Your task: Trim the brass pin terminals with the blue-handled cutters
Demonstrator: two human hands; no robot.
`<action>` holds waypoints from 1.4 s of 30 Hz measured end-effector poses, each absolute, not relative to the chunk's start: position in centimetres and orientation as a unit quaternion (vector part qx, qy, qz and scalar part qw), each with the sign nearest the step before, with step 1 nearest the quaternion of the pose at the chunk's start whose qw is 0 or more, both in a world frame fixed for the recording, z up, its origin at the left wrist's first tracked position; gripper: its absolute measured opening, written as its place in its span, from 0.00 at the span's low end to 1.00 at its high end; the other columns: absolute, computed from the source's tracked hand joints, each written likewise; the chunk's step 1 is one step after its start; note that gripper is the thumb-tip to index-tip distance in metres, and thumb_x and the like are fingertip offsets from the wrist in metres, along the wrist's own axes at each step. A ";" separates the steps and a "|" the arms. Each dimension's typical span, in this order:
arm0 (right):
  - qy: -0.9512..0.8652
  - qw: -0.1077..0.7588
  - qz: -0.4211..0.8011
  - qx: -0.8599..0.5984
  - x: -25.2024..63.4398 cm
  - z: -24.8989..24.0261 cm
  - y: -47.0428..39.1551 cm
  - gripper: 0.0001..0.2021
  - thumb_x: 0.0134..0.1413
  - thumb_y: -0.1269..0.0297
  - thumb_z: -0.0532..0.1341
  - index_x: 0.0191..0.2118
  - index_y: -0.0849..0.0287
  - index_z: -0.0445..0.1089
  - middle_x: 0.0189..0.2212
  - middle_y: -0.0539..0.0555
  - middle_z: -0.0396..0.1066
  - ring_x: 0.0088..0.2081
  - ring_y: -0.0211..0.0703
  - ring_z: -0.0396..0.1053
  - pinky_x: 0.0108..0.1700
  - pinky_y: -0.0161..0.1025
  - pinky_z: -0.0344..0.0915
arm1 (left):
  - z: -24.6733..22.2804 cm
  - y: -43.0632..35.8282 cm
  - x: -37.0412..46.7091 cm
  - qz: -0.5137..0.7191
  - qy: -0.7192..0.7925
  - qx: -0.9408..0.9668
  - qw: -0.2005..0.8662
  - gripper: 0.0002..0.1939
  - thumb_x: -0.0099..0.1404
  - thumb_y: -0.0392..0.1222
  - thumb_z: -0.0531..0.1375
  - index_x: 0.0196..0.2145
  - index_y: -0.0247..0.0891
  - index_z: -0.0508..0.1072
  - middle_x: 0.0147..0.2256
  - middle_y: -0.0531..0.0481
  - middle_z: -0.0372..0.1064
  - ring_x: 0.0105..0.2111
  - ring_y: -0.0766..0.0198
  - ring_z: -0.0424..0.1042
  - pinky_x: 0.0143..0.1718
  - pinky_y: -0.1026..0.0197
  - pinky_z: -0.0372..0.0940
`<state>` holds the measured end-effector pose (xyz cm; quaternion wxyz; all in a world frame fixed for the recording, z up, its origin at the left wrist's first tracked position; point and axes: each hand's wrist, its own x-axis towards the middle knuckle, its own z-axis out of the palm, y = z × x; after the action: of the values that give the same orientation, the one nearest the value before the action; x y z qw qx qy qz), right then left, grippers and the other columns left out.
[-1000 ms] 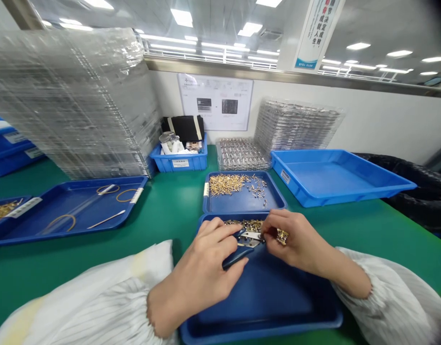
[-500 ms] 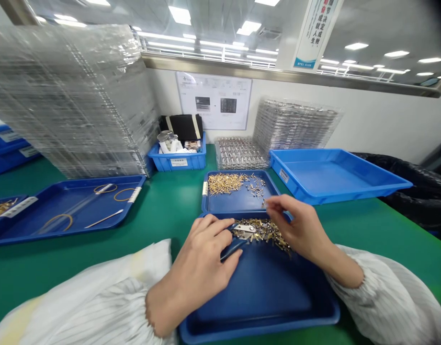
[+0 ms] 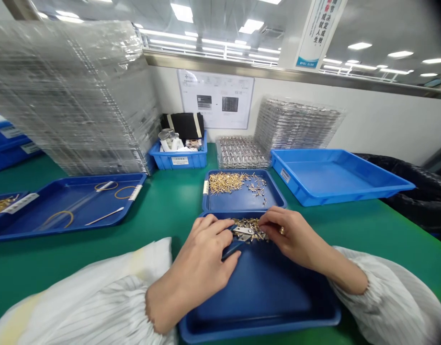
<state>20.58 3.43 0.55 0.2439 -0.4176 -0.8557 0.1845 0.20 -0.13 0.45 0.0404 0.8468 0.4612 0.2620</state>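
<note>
My left hand [image 3: 204,263] is wrapped round a pair of blue-handled pliers [image 3: 246,231], whose metal head points right. The pliers lie over a heap of small gold and silver metal pins [image 3: 254,223] at the far end of the near dark blue tray [image 3: 263,292]. Just right of the pliers' head, my right hand [image 3: 295,235] has thumb and fingers closed together over the heap. A gold-coloured bit shows among its fingers. What sits between the fingertips is too small to make out.
Behind stands a second blue tray [image 3: 242,203] with gold pins and a few scattered ones. A light blue tray [image 3: 335,172] is to the right. Clear plastic trays are stacked tall [image 3: 69,96] at the left. A dark tray [image 3: 73,225] holds rubber bands and a swab.
My right hand has come down and left from the edge of the far tray to the heap beside the pliers. My left hand keeps its hold on the pliers.
</note>
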 end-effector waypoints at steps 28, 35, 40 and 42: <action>-0.703 0.392 0.402 -0.436 20.2 1.1 3.2 0.04 0.48 0.71 0.55 0.25 0.61 0.63 0.20 0.46 0.61 0.22 0.32 0.57 0.25 0.30 0.55 | 0.9 -0.8 0.6 0.421 0.420 0.801 0.074 0.09 0.55 0.35 0.59 0.21 0.37 0.63 0.40 0.44 0.71 0.38 0.58 0.67 0.43 0.49 0.63; -0.834 0.286 0.268 -0.390 20.7 1.8 3.0 0.06 0.44 0.77 0.54 0.26 0.61 0.64 0.23 0.48 0.65 0.26 0.34 0.61 0.28 0.31 0.56 | 0.8 -0.4 0.3 0.347 0.425 0.827 0.119 0.09 0.53 0.36 0.61 0.20 0.36 0.63 0.42 0.45 0.71 0.39 0.56 0.69 0.46 0.44 0.62; -0.893 0.237 0.134 -0.358 20.9 1.4 3.2 0.05 0.41 0.77 0.56 0.25 0.61 0.65 0.23 0.48 0.65 0.26 0.35 0.60 0.35 0.36 0.55 | 0.6 -0.6 -0.1 0.297 0.388 0.870 0.064 0.05 0.56 0.37 0.59 0.24 0.36 0.67 0.44 0.46 0.69 0.43 0.52 0.66 0.46 0.43 0.61; -0.898 0.233 0.111 -0.357 20.9 1.2 3.3 0.05 0.41 0.76 0.57 0.24 0.60 0.65 0.22 0.48 0.66 0.26 0.35 0.60 0.35 0.37 0.55 | 0.5 -0.6 -0.1 0.283 0.378 0.881 0.040 0.03 0.57 0.37 0.58 0.27 0.36 0.69 0.45 0.47 0.69 0.44 0.51 0.63 0.47 0.43 0.60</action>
<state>20.87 3.26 1.24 0.2327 -0.3573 -0.8976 0.1113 -0.12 -0.64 0.53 0.0397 0.8805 0.3785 0.2826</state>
